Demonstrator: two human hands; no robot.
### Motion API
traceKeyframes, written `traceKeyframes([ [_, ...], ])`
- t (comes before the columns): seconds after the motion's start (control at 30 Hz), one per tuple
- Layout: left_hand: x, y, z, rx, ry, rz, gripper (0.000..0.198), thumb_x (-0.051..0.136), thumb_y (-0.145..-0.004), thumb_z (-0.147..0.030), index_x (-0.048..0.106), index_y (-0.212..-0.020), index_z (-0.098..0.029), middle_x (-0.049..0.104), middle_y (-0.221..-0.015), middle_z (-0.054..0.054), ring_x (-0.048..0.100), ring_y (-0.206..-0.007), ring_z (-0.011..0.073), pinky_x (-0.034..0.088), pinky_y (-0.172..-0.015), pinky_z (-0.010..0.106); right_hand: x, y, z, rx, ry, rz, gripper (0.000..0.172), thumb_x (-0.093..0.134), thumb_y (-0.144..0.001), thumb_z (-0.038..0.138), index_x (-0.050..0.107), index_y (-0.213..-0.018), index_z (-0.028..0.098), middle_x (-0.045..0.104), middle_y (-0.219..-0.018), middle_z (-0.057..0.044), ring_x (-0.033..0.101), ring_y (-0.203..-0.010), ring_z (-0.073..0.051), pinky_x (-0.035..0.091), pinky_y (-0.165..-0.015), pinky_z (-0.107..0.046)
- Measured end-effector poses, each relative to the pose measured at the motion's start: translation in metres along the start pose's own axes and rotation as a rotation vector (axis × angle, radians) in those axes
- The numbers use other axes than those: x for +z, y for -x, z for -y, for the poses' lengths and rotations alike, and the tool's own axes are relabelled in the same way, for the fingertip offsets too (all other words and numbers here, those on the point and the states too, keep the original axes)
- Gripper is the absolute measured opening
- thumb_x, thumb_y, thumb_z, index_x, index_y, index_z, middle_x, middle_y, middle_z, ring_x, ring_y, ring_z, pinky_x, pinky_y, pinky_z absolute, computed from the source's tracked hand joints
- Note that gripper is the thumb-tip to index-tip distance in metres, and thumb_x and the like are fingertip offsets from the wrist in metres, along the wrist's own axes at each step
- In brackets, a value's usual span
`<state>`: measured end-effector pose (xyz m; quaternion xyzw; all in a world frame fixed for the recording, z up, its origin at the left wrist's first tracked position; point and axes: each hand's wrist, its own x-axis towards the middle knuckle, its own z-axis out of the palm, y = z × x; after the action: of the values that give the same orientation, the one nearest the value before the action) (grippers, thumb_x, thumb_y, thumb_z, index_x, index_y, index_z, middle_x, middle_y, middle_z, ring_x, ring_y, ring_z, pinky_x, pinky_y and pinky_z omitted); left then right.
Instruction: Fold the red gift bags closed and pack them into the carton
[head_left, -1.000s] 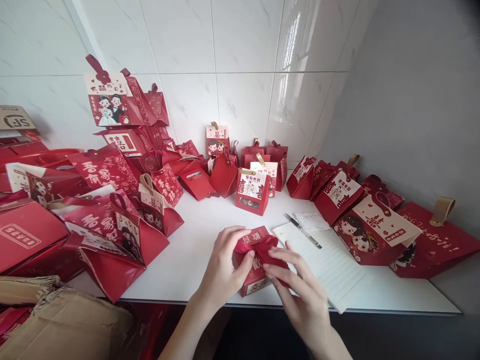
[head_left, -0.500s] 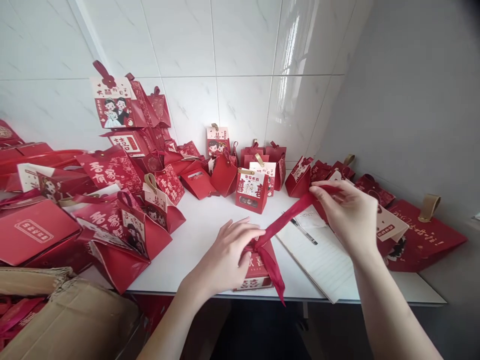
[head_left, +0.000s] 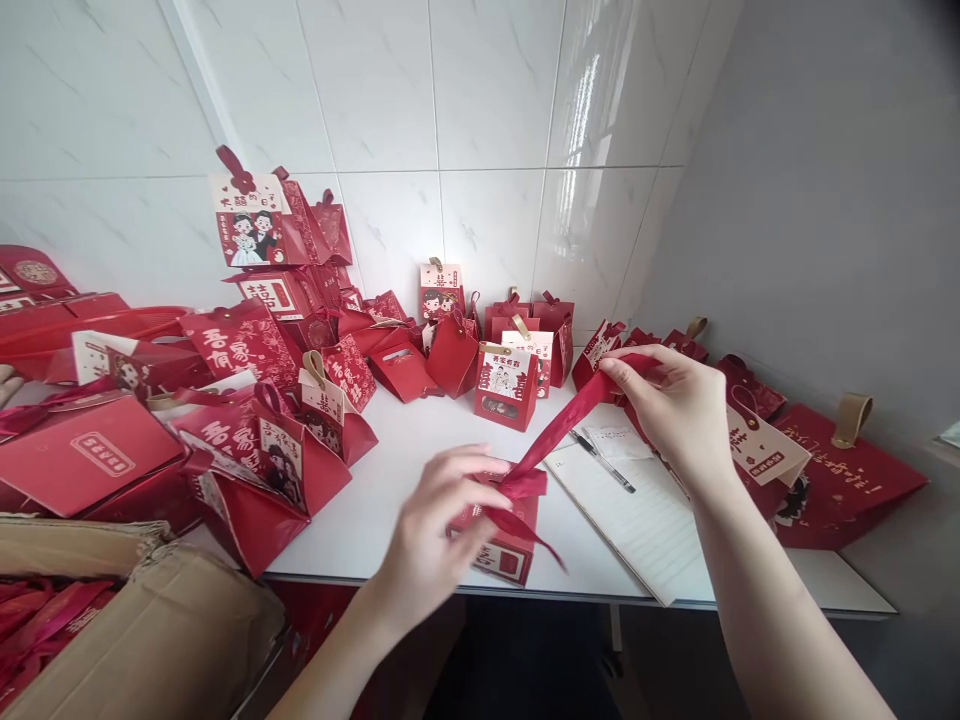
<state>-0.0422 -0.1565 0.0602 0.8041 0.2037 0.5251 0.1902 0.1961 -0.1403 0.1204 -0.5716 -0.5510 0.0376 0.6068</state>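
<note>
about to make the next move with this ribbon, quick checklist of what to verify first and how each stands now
1. Right hand has a grip on the ribbon: ok, thumb and fingers pinch it.
2. Ribbon free of twists between the hands: cannot tell, partly covered near the left hand.
3. Left hand steadies the red box: cannot tell, fingers are blurred over it.
4. Red box well back from the front edge of the table: not ok, a front corner sits close to it.
5. Notebook and pen clear of the red box: ok, both lie apart to its right.
</note>
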Motion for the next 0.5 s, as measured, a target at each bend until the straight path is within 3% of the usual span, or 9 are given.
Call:
traceKeyframes([
  [0.1, -0.026, -0.007, 0.004, -0.290, 0.414, -0.349, 0.006, 0.063, -0.084, -0.026, 0.063, -0.082, -0.021, 0.065, -0.078, 0.000, 0.064, -0.082, 0.0158, 0.053, -0.079, 0.029, -0.002, 0.000, -0.003, 0.017, -0.015, -0.022, 0.015, 0.068, -0.076, 0.033, 0.072, -0.082, 0.019, 0.071, -0.076, -0.003, 0.066, -0.066, -0.017, 0.053, -0.061, -0.027],
  [0.2, -0.050, -0.017, 0.012, -0.514, 0.849, -0.589, 0.020, 0.074, -0.074, -0.033, 0.059, -0.075, -0.019, 0.055, -0.061, -0.006, 0.057, -0.057, 0.0096, 0.051, -0.058, 0.022, -0.004, -0.001, -0.007, 0.041, -0.013, -0.034, 0.015, 0.068, -0.076, 0.032, 0.072, -0.080, 0.019, 0.070, -0.074, -0.003, 0.065, -0.065, -0.017, 0.053, -0.061, -0.027],
  [0.27, -0.063, -0.024, 0.017, -0.608, 1.014, -0.634, 0.020, 0.074, -0.074, -0.028, 0.056, -0.075, -0.018, 0.049, -0.059, -0.007, 0.052, -0.053, 0.0078, 0.046, -0.049, 0.019, -0.004, -0.001, -0.009, 0.050, -0.006, -0.011, 0.015, 0.069, -0.075, 0.033, 0.071, -0.079, 0.019, 0.069, -0.071, -0.003, 0.065, -0.063, -0.017, 0.053, -0.060, -0.027],
  [0.37, -0.075, -0.034, 0.020, -0.677, 1.087, -0.644, 0.012, 0.060, -0.085, -0.023, 0.054, -0.076, -0.017, 0.042, -0.057, -0.007, 0.046, -0.047, 0.0068, 0.040, -0.043, 0.018, -0.005, -0.001, -0.009, 0.049, 0.004, 0.029, 0.017, 0.069, -0.075, 0.035, 0.072, -0.077, 0.019, 0.069, -0.069, -0.002, 0.064, -0.062, -0.017, 0.051, -0.057, -0.026],
  [0.5, -0.079, -0.046, 0.019, -0.698, 1.097, -0.653, 0.026, 0.039, -0.095, -0.023, 0.050, -0.072, -0.016, 0.038, -0.055, -0.006, 0.042, -0.044, 0.0071, 0.037, -0.042, 0.019, -0.007, 0.002, -0.007, 0.032, 0.031, 0.025, 0.019, 0.069, -0.074, 0.038, 0.072, -0.076, 0.019, 0.070, -0.073, -0.003, 0.063, -0.064, -0.017, 0.050, -0.058, -0.026],
])
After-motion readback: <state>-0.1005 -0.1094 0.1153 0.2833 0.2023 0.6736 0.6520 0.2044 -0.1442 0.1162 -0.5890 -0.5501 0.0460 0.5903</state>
